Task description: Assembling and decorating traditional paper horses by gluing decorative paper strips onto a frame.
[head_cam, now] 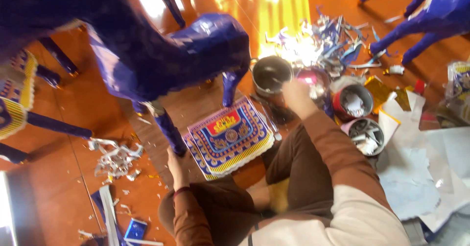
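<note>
Paper horse [186, 50] stands on the floor [54, 202]; we grip its leg with our left hand [177, 165], our right hand [296, 95], grip unclear, reaching over tins [270, 74]. A knock could spill them.

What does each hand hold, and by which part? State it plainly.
The left hand grips the big blue paper-covered animal figure by the foot of one leg. The right hand reaches by the round metal pot; any hold there cannot be told.

Deep blue paper horse [186, 50] upper left; the decorated panel [229, 137] shows blue, red and yellow patterning with a white fringe; orange-brown floor [58, 197].
</note>
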